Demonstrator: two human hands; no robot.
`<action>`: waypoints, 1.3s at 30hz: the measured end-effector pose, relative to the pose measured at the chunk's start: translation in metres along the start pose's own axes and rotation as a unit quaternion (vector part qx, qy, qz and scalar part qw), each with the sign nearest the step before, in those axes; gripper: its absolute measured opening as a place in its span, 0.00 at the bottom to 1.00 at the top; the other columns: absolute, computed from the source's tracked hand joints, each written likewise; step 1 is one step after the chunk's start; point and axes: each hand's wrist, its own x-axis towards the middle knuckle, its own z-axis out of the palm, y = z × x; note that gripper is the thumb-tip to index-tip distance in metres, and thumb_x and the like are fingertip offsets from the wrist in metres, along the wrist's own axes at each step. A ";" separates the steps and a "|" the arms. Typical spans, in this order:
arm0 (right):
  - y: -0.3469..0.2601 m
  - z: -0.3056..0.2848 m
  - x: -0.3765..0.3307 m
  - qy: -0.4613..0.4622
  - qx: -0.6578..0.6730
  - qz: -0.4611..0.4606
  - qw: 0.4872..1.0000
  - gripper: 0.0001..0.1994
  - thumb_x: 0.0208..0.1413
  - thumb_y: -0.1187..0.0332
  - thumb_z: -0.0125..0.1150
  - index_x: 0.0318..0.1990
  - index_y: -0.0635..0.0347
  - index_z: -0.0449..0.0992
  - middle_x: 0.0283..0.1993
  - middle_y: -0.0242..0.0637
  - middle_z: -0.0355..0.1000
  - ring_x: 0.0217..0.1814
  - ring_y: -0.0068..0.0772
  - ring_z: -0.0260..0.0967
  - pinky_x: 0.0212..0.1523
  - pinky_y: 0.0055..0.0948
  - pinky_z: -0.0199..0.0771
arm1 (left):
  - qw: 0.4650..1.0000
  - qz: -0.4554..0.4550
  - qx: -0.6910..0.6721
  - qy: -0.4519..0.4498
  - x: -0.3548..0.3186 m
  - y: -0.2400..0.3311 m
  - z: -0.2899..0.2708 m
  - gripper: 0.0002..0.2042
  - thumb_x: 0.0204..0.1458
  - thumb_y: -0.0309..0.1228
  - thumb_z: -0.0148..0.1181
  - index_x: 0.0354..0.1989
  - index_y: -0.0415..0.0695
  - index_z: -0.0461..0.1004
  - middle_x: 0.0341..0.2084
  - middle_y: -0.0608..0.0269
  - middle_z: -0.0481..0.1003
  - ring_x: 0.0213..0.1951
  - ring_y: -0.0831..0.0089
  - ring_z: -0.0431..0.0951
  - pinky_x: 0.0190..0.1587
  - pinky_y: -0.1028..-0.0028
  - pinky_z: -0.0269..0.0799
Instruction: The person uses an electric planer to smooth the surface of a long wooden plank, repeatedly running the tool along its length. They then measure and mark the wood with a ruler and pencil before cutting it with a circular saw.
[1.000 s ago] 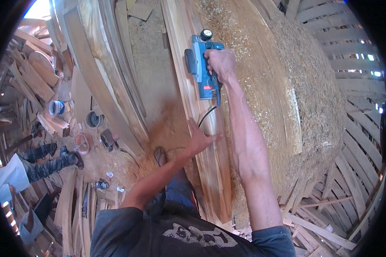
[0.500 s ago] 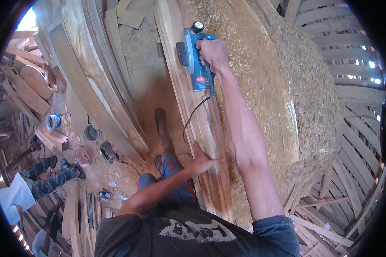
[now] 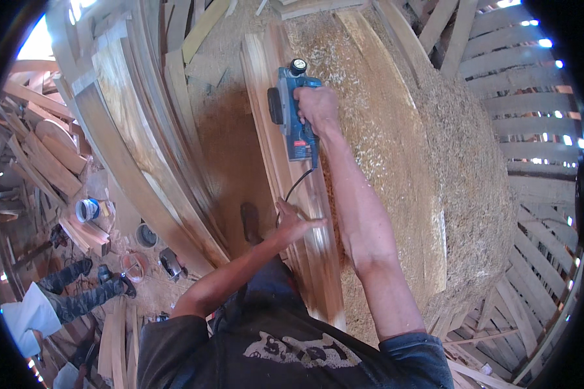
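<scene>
A timber workshop with slatted walls, curved planks stacked about and a great heap of sawdust [image 3: 435,162]. On the long plank [image 3: 292,194] beside that heap sits a blue electric planer [image 3: 291,113], toward the plank's far end. The right hand [image 3: 318,107] is wrapped around the planer's handle. The left hand [image 3: 292,223], fingers spread, presses flat on the plank nearer the body, just beside the planer's black cord [image 3: 292,188].
</scene>
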 end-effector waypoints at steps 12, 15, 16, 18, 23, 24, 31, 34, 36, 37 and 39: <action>-0.064 0.041 0.106 0.008 -0.044 -0.004 0.999 0.11 0.50 0.70 0.65 0.21 0.70 0.77 0.19 0.43 0.73 0.17 0.36 0.71 0.20 0.37 0.70 | 0.995 0.066 0.058 -0.041 0.007 -0.018 0.003 0.73 0.41 0.61 0.78 0.75 0.28 0.26 0.76 0.37 0.43 0.79 0.50 0.39 0.80 0.58 0.20; -0.071 0.052 0.141 0.000 -0.048 -0.008 0.999 0.11 0.50 0.70 0.65 0.21 0.69 0.77 0.19 0.43 0.74 0.17 0.36 0.72 0.21 0.37 0.70 | 0.997 0.050 -0.010 -0.056 -0.005 0.002 -0.003 0.71 0.44 0.55 0.79 0.76 0.29 0.25 0.76 0.40 0.50 0.78 0.52 0.46 0.80 0.58 0.21; -0.071 0.054 0.156 -0.002 -0.046 -0.009 0.999 0.11 0.50 0.70 0.65 0.20 0.69 0.77 0.19 0.43 0.74 0.18 0.36 0.72 0.21 0.37 0.70 | 0.996 0.042 -0.034 -0.067 -0.009 0.009 -0.006 0.71 0.45 0.54 0.80 0.75 0.29 0.24 0.75 0.40 0.51 0.78 0.53 0.48 0.80 0.59 0.22; -0.070 0.059 0.188 0.004 -0.089 -0.046 0.995 0.14 0.49 0.67 0.58 0.17 0.68 0.77 0.18 0.47 0.75 0.20 0.40 0.76 0.27 0.38 0.75 | 0.994 0.041 -0.057 -0.088 -0.011 0.011 -0.004 0.72 0.45 0.53 0.80 0.74 0.28 0.20 0.75 0.40 0.52 0.77 0.52 0.49 0.80 0.60 0.27; -0.091 0.079 0.237 -0.003 -0.153 -0.100 0.983 0.13 0.50 0.67 0.65 0.21 0.69 0.79 0.20 0.42 0.76 0.18 0.36 0.74 0.22 0.38 0.72 | 0.997 0.027 0.015 -0.075 -0.005 -0.007 0.001 0.81 0.40 0.61 0.79 0.68 0.24 0.08 0.74 0.25 0.40 0.76 0.44 0.53 0.78 0.65 0.46; -0.097 0.084 0.243 0.001 -0.146 -0.102 0.984 0.13 0.50 0.66 0.65 0.21 0.68 0.79 0.20 0.43 0.76 0.19 0.36 0.74 0.23 0.38 0.73 | 0.997 0.025 0.021 -0.067 -0.004 -0.009 0.001 0.83 0.39 0.63 0.79 0.67 0.23 0.07 0.74 0.21 0.37 0.76 0.42 0.53 0.77 0.66 0.49; -0.109 0.109 0.301 0.034 -0.145 -0.156 0.976 0.15 0.50 0.64 0.63 0.18 0.67 0.79 0.19 0.44 0.77 0.20 0.37 0.76 0.28 0.38 0.77 | 0.996 -0.024 -0.059 -0.063 -0.018 0.019 -0.007 0.80 0.40 0.57 0.82 0.69 0.24 0.10 0.72 0.29 0.51 0.75 0.48 0.54 0.79 0.65 0.45; -0.113 0.127 0.329 0.070 -0.132 -0.155 0.977 0.17 0.50 0.61 0.63 0.17 0.66 0.79 0.17 0.43 0.77 0.20 0.38 0.77 0.30 0.37 0.78 | 0.996 -0.036 -0.026 -0.080 -0.018 0.021 -0.013 0.72 0.45 0.58 0.78 0.74 0.26 0.24 0.74 0.32 0.51 0.76 0.48 0.52 0.79 0.64 0.45; -0.088 0.100 0.358 0.164 -0.162 -0.162 0.959 0.18 0.50 0.60 0.63 0.16 0.64 0.79 0.17 0.42 0.77 0.20 0.38 0.77 0.31 0.37 0.78 | 0.993 0.019 0.033 -0.112 -0.007 -0.014 0.005 0.67 0.48 0.61 0.74 0.76 0.29 0.29 0.75 0.32 0.48 0.77 0.46 0.51 0.79 0.62 0.45; -0.087 0.103 0.347 0.167 -0.162 -0.155 0.960 0.17 0.50 0.60 0.63 0.16 0.64 0.79 0.16 0.41 0.76 0.21 0.38 0.77 0.32 0.38 0.78 | 0.993 0.033 0.048 -0.106 -0.001 -0.030 0.007 0.68 0.48 0.63 0.73 0.76 0.29 0.28 0.75 0.31 0.45 0.77 0.44 0.51 0.78 0.61 0.46; -0.083 0.100 0.310 0.154 -0.146 -0.155 0.965 0.17 0.50 0.60 0.64 0.17 0.64 0.80 0.17 0.42 0.76 0.22 0.38 0.78 0.34 0.38 0.77 | 0.996 0.037 0.034 -0.069 0.003 -0.041 -0.006 0.74 0.46 0.69 0.69 0.74 0.28 0.18 0.76 0.25 0.37 0.76 0.40 0.52 0.76 0.60 0.52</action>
